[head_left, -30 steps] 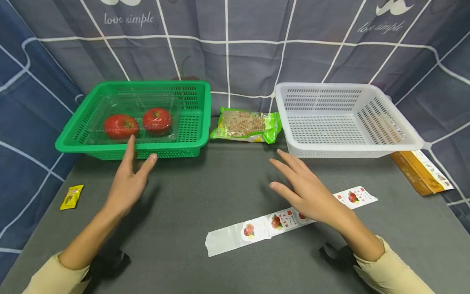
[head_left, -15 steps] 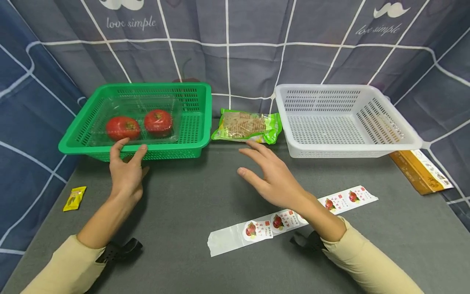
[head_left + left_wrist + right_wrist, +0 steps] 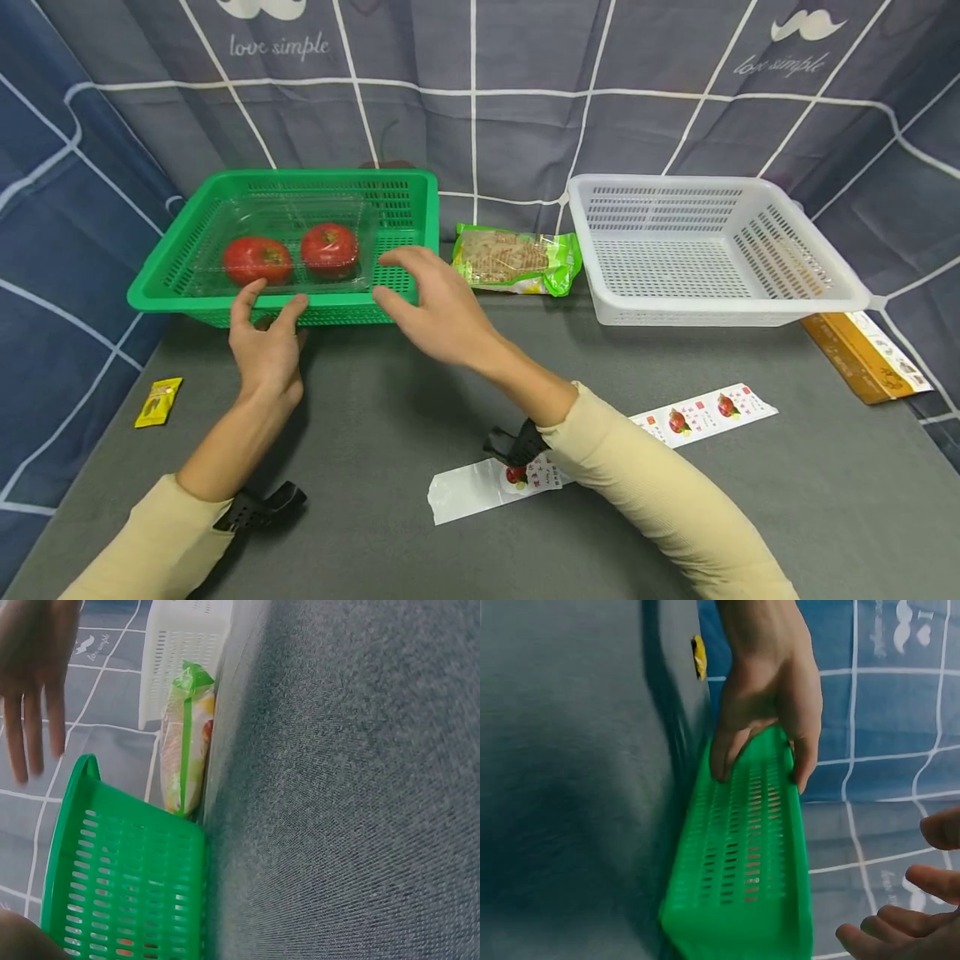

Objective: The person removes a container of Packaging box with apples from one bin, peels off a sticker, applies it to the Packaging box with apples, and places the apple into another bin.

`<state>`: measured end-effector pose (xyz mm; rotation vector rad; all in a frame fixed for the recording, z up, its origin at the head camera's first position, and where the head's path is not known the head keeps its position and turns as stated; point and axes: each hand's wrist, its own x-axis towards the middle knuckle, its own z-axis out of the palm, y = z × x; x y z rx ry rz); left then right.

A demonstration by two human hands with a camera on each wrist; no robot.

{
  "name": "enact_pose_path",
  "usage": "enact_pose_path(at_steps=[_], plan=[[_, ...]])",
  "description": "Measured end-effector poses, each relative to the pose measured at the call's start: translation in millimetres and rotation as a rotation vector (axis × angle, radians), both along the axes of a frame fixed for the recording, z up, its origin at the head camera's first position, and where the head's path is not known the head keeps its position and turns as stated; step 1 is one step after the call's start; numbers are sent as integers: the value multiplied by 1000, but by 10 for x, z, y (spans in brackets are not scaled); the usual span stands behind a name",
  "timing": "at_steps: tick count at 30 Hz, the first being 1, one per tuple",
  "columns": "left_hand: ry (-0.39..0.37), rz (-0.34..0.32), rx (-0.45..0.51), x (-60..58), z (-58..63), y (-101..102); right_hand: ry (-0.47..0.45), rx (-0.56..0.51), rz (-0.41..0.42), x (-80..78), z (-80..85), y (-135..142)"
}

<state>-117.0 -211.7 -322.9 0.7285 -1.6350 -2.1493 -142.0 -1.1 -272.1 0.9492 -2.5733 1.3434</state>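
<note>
A clear plastic box (image 3: pixel 270 213) with two red apples (image 3: pixel 257 261) showing through it lies in the green basket (image 3: pixel 431 225). My left hand (image 3: pixel 264 354) holds the basket's front wall; in the right wrist view its fingers span from the rim down the outer side. Over the basket's front right corner hovers my right hand (image 3: pixel 450 317), fingers spread and slightly bent, holding nothing. Its fingertips are close to the right end of the box, and in the left wrist view this hand (image 3: pixel 34 675) hangs above the basket.
A green-edged food packet (image 3: pixel 513 257) lies between the green basket and a white basket (image 3: pixel 720 312). Under my right forearm runs a strip of apple-printed stickers (image 3: pixel 701 415). A yellow sachet (image 3: pixel 158 402) is at the left, an orange-brown box (image 3: pixel 862 358) at the right.
My right hand has swept left from above the sticker strip, past the packet, to the green basket. The left hand has come onto the basket's front rim and stayed there.
</note>
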Motion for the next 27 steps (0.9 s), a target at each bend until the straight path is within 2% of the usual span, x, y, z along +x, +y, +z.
enact_pose_path(at_steps=[7,13,16,19,21,23,27], plan=[[-4,10,-1,1,-12,-9,-158,76,-42,-403,4,-517],[7,-4,-10,0,-11,4,-284,135,-99,-683,-105,-747],[26,-5,-7,3,-8,16,-453,93,-85,-794,-133,-768],[26,-10,-4,15,-10,21,-667,13,-27,-874,-147,-762],[23,-8,0,29,-10,21,-762,-26,17,-904,-153,-764],[14,-5,-3,42,-8,19,-796,-34,53,-919,-162,-771],[13,-8,-14,53,2,17,-770,-74,60,-935,-181,-782]])
